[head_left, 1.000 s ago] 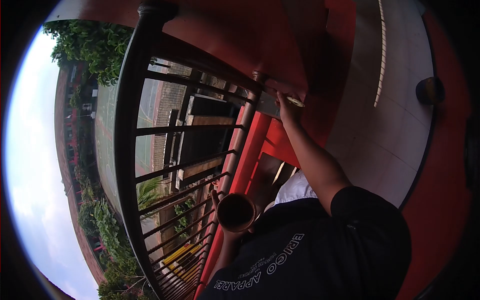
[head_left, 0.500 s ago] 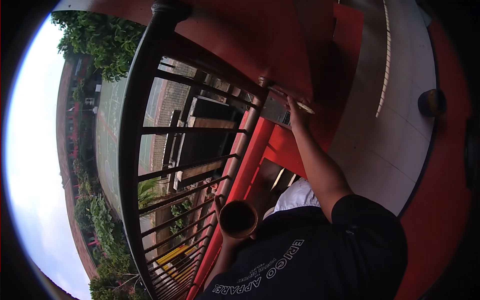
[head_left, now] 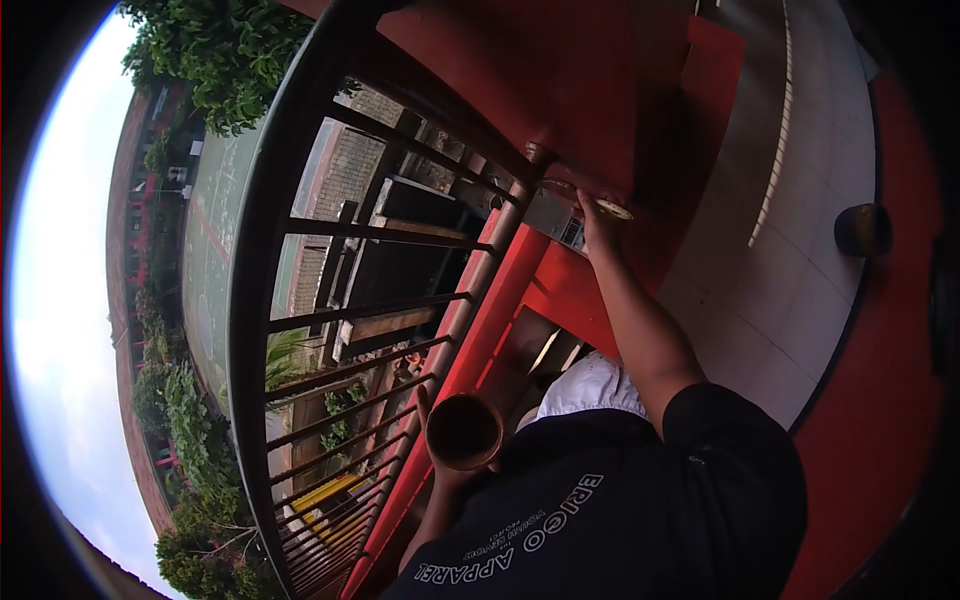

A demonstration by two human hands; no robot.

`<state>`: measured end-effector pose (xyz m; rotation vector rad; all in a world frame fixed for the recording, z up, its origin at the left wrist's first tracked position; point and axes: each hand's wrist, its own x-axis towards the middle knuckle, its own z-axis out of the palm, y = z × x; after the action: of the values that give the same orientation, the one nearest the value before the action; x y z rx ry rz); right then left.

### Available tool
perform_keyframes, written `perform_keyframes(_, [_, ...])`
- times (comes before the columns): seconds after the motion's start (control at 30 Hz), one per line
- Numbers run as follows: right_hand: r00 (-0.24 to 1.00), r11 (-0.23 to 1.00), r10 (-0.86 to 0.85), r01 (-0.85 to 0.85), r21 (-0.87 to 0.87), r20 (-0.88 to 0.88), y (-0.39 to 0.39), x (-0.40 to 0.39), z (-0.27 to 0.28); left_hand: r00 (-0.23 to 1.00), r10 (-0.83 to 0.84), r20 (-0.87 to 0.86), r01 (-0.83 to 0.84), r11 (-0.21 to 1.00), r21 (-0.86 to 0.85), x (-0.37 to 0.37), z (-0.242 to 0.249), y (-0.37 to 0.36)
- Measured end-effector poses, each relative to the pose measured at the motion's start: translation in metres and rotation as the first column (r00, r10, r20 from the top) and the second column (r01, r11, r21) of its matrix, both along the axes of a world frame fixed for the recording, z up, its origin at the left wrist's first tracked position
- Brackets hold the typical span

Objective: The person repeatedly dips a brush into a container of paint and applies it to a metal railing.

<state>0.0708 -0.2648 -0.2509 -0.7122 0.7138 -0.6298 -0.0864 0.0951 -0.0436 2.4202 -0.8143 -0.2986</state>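
My left hand (head_left: 447, 478) is wrapped round a brown cup (head_left: 464, 432) held beside the railing. Its mouth faces the camera and the inside is dark. My right hand (head_left: 597, 222) reaches forward to the foot of the railing (head_left: 533, 175), where it meets a red wall (head_left: 570, 90). Closed in its fingers is what looks like a paintbrush (head_left: 613, 209), with a pale oval handle end showing. The brush's other end lies against the dark red surface and is hard to make out.
Dark railing bars (head_left: 390, 235) run along my left above a red ledge (head_left: 505, 290). On the pale tiled floor (head_left: 750, 330) at right stands a dark round container (head_left: 862, 230). Beyond the railing are trees (head_left: 240, 60) and a green court (head_left: 220, 210).
My right hand has shifted slightly at the wall, still holding the brush. The cup appears a little lower and further left as the view moves slightly.
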Motion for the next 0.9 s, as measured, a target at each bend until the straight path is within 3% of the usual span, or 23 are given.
perform_keyframes(0.07, [1.0, 1.0, -0.007, 0.007, 0.013, 0.02, 0.01, -0.003, 0.004, 0.995, 0.099, -0.022, -0.101, 0.989, -0.104, -0.003, 0.005, -0.008])
perform_keyframes(0.1, [0.993, 0.993, 0.112, -0.113, -0.044, -0.034, 0.017, -0.015, 0.009, 0.977, 0.191, -0.096, -0.208, 0.952, -0.227, -0.009, 0.01, -0.02])
perform_keyframes(0.17, [0.962, 0.96, 0.26, -0.267, -0.09, -0.079, 0.036, -0.035, 0.005, 0.97, 0.229, -0.078, -0.242, 0.915, -0.323, -0.01, 0.01, -0.025])
perform_keyframes(0.2, [0.965, 0.964, 0.253, -0.258, -0.068, -0.069, 0.037, -0.044, 0.01, 0.982, 0.189, 0.028, -0.172, 0.938, -0.301, -0.006, 0.006, -0.019])
perform_keyframes(0.27, [0.967, 0.967, 0.25, -0.252, -0.029, -0.048, 0.038, -0.057, 0.026, 0.996, 0.057, 0.076, -0.028, 0.941, -0.338, -0.004, 0.009, -0.014])
perform_keyframes(0.37, [0.966, 0.972, 0.234, -0.235, 0.004, -0.114, 0.025, -0.085, 0.064, 0.994, 0.07, -0.079, -0.101, 0.854, -0.51, -0.01, 0.012, -0.007])
perform_keyframes(0.43, [0.945, 0.943, 0.297, -0.313, -0.11, -0.139, 0.014, -0.107, 0.084, 0.972, 0.112, -0.207, -0.222, 0.728, -0.648, -0.019, 0.011, -0.004])
perform_keyframes(0.5, [0.917, 0.862, 0.34, -0.392, -0.321, -0.207, 0.003, -0.134, 0.095, 0.987, 0.104, -0.122, -0.158, 0.764, -0.626, -0.02, 0.006, 0.011])
perform_keyframes(0.53, [0.895, 0.807, 0.345, -0.437, -0.396, -0.284, -0.004, -0.149, 0.101, 0.956, 0.061, -0.287, -0.26, 0.63, -0.732, -0.03, 0.034, 0.002])
perform_keyframes(0.57, [0.868, 0.744, 0.342, -0.484, -0.46, -0.361, -0.009, -0.164, 0.106, 0.946, 0.038, -0.321, -0.279, 0.599, -0.751, -0.034, 0.039, 0.007])
perform_keyframes(0.6, [0.838, 0.674, 0.33, -0.532, -0.513, -0.435, -0.01, -0.176, 0.11, 0.942, 0.028, -0.334, -0.292, 0.558, -0.777, -0.04, 0.042, 0.012])
perform_keyframes(0.7, [0.782, 0.36, -0.055, -0.565, -0.743, -0.621, 0.007, -0.213, 0.153, 0.935, -0.027, -0.353, -0.29, 0.514, -0.807, -0.051, 0.041, 0.032])
perform_keyframes(0.73, [0.679, 0.343, -0.077, -0.669, -0.659, -0.73, 0.014, -0.23, 0.176, 0.935, -0.037, -0.353, -0.287, 0.505, -0.814, -0.063, 0.04, 0.044])
perform_keyframes(0.87, [0.672, 0.21, -0.17, -0.69, -0.693, -0.721, 0.03, -0.264, 0.193, 0.927, -0.095, -0.363, -0.278, 0.478, -0.833, -0.074, 0.042, 0.063])
perform_keyframes(0.9, [0.668, 0.227, -0.178, -0.687, -0.691, -0.723, 0.031, -0.272, 0.194, 0.914, -0.115, -0.39, -0.304, 0.443, -0.843, -0.079, 0.04, 0.065])
